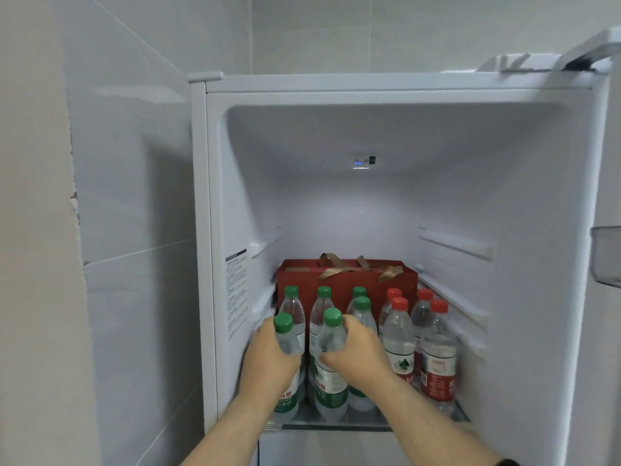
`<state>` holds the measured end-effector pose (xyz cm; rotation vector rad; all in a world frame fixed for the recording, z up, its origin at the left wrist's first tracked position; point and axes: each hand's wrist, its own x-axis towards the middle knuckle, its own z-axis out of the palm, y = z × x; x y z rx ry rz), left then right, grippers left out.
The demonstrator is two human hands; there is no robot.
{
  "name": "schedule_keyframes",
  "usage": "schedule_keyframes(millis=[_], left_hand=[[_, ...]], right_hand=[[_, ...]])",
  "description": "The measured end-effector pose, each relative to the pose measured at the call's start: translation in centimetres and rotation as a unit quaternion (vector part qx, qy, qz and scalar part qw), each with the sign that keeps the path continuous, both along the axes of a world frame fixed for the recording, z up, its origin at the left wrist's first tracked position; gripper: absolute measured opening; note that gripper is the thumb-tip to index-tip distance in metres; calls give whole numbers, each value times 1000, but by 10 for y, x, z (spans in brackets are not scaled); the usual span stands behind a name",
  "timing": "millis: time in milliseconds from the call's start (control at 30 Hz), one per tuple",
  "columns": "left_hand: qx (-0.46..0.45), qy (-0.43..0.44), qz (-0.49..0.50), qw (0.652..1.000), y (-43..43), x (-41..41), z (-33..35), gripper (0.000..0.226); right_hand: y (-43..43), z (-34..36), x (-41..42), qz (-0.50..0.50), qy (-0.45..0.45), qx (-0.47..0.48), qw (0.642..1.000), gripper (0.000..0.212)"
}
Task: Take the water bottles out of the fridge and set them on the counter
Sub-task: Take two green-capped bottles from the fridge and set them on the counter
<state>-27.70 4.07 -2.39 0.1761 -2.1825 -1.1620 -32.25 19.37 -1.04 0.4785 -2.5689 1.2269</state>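
At the shelf's (363, 423) front left, the left hand (268, 358) and right hand (356, 354) each grip a green-capped bottle (284, 331), (331, 334).

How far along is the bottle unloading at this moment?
Early. No counter is in view, so nothing shows as done. In hand: left hand and right hand each grip a front green-capped bottle on the fridge shelf. Left: other green-capped and four red-capped bottles.

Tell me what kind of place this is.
Probably a home kitchen: an open white fridge set against pale tiled walls, its shelf holding clear plastic water bottles and a red paper gift bag.
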Motion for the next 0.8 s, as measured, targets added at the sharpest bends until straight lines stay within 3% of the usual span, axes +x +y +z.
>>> schedule_keyframes(millis=[267,333,433,800], left_hand=[[-32,37,-81,996,2,72,62,43],[-36,60,-119,990,2,90,83,45],[-27,78,-183,980,9,115,109,50],[-18,94,-406,909,91,231,149,50]], right_hand=[[24,61,93,-5,60,-122,991,56],[34,79,121,-16,72,-137,988,51],[52,100,169,-44,92,-131,986,43],[147,144,366,-158,120,-90,976,50]])
